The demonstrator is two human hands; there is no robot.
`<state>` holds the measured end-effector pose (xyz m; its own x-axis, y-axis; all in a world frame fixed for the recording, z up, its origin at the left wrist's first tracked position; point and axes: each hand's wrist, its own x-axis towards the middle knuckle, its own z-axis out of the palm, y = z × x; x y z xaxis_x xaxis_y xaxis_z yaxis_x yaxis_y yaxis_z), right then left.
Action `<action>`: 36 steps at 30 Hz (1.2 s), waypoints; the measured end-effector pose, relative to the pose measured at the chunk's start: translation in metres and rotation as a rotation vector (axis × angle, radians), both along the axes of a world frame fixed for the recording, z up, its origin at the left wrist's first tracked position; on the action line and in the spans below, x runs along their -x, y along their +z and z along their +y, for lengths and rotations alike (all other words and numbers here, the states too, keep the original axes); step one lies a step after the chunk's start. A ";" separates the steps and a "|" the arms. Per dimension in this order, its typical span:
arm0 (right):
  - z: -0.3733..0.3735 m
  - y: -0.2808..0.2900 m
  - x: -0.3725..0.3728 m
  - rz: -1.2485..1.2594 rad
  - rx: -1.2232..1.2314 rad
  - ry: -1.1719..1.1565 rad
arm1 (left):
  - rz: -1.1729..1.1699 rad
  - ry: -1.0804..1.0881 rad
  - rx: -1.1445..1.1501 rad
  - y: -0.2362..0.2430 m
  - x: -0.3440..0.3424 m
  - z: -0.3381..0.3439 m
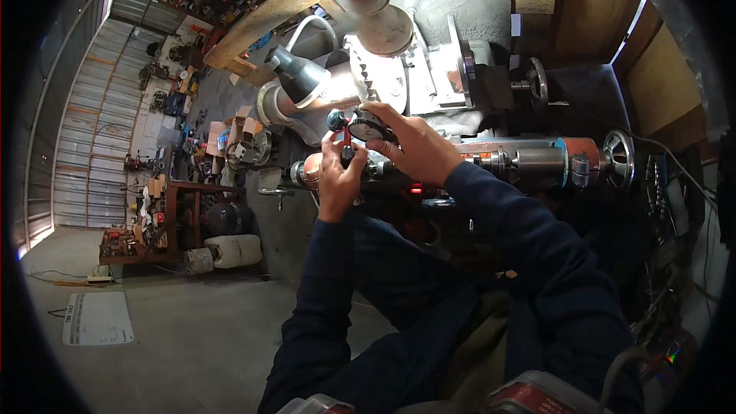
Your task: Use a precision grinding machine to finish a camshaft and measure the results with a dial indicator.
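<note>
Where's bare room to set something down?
The grey floor at lower left looks bare between the white board and the left sleeve, below the pale cylinder. Around the left hand and right hand it's crowded: round gauge, conical lamp, machine.

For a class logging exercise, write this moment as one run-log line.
left hand: pinching red-and-black holder | right hand: gripping round dial gauge | machine tool: behind both hands

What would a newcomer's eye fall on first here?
The brightly lit machine, upper middle, beside a dark cone lamp, draws the eye first. Just below, the right hand holds a round gauge, the left hand close beside. At lower left, a white board lies on the floor.
</note>
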<state>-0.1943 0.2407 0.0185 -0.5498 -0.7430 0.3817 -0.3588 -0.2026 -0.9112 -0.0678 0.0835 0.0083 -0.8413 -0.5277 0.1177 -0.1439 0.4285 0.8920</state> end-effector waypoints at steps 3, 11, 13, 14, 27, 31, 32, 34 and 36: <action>0.000 -0.001 0.000 0.071 0.039 -0.029 | 0.094 -0.108 0.265 0.015 -0.014 0.005; -0.003 0.000 -0.001 0.056 0.028 0.038 | -0.149 -0.253 0.946 0.035 -0.022 0.003; -0.003 0.001 -0.001 0.080 0.046 0.030 | -0.174 -0.260 0.940 0.036 -0.020 0.003; -0.003 0.000 0.000 0.063 -0.010 0.018 | -0.178 -0.253 0.948 0.036 -0.020 0.004; -0.011 -0.007 0.006 -0.005 0.042 0.040 | -0.155 -0.242 0.958 0.033 -0.018 0.002; -0.009 -0.006 0.006 -0.062 0.064 0.049 | -0.074 -0.197 0.921 0.015 -0.022 0.002; -0.008 -0.006 0.007 -0.063 0.040 0.045 | -0.029 -0.137 0.751 0.008 -0.024 0.004; -0.007 -0.005 0.007 -0.060 0.018 0.044 | 0.019 -0.074 0.581 0.001 -0.025 0.000; -0.006 -0.004 0.006 -0.069 -0.015 0.000 | 0.207 -0.057 0.639 0.002 -0.022 -0.010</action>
